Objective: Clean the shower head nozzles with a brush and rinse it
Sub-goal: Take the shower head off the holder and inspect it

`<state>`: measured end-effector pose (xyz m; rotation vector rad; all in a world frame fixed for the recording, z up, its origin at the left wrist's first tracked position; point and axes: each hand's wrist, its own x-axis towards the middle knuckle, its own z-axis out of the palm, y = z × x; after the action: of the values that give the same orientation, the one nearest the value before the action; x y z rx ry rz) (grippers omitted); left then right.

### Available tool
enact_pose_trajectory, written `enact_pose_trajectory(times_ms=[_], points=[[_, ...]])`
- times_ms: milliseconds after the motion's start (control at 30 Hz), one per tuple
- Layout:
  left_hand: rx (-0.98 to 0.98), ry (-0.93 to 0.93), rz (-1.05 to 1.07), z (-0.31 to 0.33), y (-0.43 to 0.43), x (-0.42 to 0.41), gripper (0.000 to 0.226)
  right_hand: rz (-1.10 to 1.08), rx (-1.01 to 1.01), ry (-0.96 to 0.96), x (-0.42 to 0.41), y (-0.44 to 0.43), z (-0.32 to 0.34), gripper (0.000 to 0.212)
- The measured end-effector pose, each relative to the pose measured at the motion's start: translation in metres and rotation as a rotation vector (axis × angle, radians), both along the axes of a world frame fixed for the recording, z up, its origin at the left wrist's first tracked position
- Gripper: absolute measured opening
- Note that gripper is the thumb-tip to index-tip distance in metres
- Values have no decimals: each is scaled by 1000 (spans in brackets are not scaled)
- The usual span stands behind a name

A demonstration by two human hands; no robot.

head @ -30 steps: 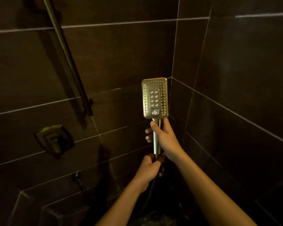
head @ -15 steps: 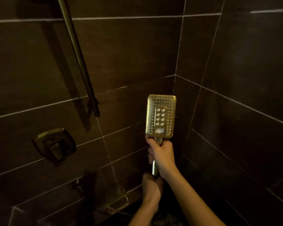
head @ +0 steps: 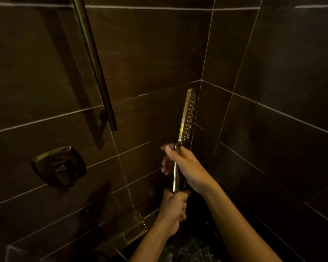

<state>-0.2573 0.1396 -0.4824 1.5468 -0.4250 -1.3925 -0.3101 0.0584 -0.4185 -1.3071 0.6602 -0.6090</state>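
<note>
A gold rectangular shower head (head: 188,115) stands upright in the shower corner, turned edge-on so its nozzle face points right. My right hand (head: 186,167) is wrapped around the upper part of its slim gold handle (head: 176,176). Below it, my left hand (head: 173,207) is closed around the bottom end of the handle where the hose joins; the hose itself is lost in the dark. No brush shows in the view.
Dark brown tiled walls meet in a corner behind the shower head. A metal slide rail (head: 95,65) runs down the left wall. A square bronze mixer valve (head: 59,168) sits lower left. A linear floor drain (head: 134,231) lies at the wall's foot.
The shower head has been rotated from facing me to edge-on, nozzles now pointing right. Both hands kept their hold on the handle.
</note>
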Motion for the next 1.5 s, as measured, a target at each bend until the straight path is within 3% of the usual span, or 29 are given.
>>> enact_pose_trajectory(times_ms=[133, 233, 467, 633, 733, 833, 867, 967, 1067, 1133, 1300, 1500], points=[[4, -19, 105, -1, -8, 13, 15, -305, -226, 52, 2, 7, -6, 34], [-4, -1, 99, -1, -10, 14, 44, -327, -255, 37, -2, 7, -4, 23], [-49, -19, 47, 6, -17, 11, 26, -124, -57, -89, -14, 6, 9, 29], [-90, -64, 52, 15, -20, 15, 20, -194, 50, -216, -12, 4, 21, 31], [-113, -93, -12, 22, -20, 14, 4, -208, 153, -313, -9, 8, 24, 30], [-122, -29, -73, 28, -15, 7, 38, -227, 236, -319, -6, 10, 26, 33], [-125, 8, -71, 28, -14, 6, 46, -216, 217, -298, -7, 11, 26, 34], [-154, 54, 5, 24, -12, 6, 24, -220, -38, -146, -7, 14, 24, 29], [-145, 36, 55, 22, -12, 9, 18, -305, -330, -47, -8, 15, 21, 14], [-155, -13, 83, 21, -12, 8, 13, -362, -412, -11, -8, 13, 18, 18], [-136, 17, 72, 17, -15, 9, 42, -269, -300, -52, -17, 4, 18, 26], [-116, -79, 92, 15, -18, 6, 31, -64, -227, -68, -29, -3, 26, 27]])
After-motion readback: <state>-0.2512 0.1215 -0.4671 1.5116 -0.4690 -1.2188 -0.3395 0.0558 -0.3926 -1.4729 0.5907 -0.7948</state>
